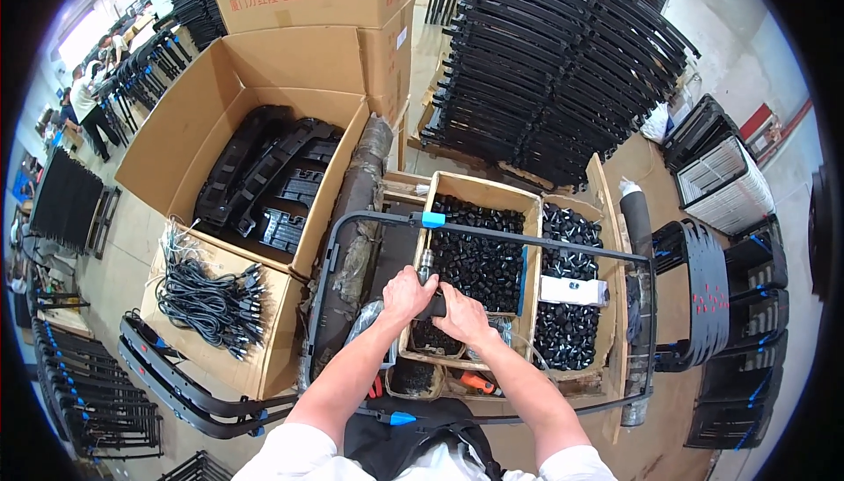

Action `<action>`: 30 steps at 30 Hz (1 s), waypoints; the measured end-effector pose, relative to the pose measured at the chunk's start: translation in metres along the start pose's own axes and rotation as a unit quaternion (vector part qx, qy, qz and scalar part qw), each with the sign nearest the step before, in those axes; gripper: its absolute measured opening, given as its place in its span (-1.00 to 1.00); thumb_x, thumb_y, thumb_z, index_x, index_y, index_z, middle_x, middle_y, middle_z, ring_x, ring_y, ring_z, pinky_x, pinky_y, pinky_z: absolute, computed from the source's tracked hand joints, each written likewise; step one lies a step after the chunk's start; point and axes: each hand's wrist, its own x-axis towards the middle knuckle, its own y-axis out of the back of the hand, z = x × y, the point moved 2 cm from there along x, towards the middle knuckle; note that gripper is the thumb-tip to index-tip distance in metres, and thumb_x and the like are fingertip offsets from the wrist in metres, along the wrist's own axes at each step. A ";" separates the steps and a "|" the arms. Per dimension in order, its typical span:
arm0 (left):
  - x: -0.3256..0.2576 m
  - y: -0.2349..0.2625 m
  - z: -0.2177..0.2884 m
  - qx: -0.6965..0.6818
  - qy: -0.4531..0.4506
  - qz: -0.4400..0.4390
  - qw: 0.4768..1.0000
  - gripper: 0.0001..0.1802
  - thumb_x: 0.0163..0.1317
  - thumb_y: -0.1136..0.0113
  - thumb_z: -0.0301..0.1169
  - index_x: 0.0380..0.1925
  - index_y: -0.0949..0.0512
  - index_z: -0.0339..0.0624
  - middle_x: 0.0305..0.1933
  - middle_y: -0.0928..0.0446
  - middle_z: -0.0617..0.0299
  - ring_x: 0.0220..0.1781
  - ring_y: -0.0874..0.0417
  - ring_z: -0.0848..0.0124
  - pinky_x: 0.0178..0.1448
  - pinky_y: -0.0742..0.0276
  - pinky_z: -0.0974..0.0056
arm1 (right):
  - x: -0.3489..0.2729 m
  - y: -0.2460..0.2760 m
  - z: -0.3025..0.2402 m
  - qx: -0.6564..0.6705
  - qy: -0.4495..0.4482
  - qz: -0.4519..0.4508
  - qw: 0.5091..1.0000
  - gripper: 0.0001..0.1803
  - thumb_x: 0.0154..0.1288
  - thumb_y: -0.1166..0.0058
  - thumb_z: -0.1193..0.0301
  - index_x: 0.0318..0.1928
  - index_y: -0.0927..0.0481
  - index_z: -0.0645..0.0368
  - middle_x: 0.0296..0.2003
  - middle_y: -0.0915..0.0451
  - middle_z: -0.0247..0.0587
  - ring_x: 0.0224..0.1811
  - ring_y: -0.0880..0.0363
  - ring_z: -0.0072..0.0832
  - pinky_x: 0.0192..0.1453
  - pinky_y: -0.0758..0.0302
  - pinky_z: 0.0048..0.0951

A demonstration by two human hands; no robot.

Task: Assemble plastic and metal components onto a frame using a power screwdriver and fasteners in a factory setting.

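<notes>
Both my hands are on a drill with a silver chuck [426, 259], pointing away from me at the far rail's blue tape [432, 219]. My left hand [405, 295] wraps the front of its body, just behind the chuck. My right hand [464, 316] grips the black part behind, so most of the drill is hidden by my fingers. A black rectangular frame [563, 243] lies across the bench around my hands, its near rail close to my body. Under the hands stands a wooden bin [535, 252] full of small black parts.
Beside it, another wooden bin [607, 208] holds black parts with silver studs and a white box [573, 291]. An orange-handled tool [476, 382] lies near me. At left are an open carton [180, 134], bundled black cables [207, 301] and curved frames [198, 406]. Black frames [563, 59] stack behind.
</notes>
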 end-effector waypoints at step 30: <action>0.023 0.003 0.014 0.016 0.055 -0.023 0.998 -0.20 0.17 -0.40 0.20 -0.02 -0.57 -0.43 -0.07 -0.73 -0.32 0.05 -0.78 -0.18 0.17 -0.68 -0.09 | 0.017 0.000 0.016 0.034 -0.027 -0.019 0.999 0.03 0.07 -0.50 0.20 0.49 -0.22 0.21 0.03 -0.70 0.32 0.09 -0.71 0.20 0.21 -0.63 0.01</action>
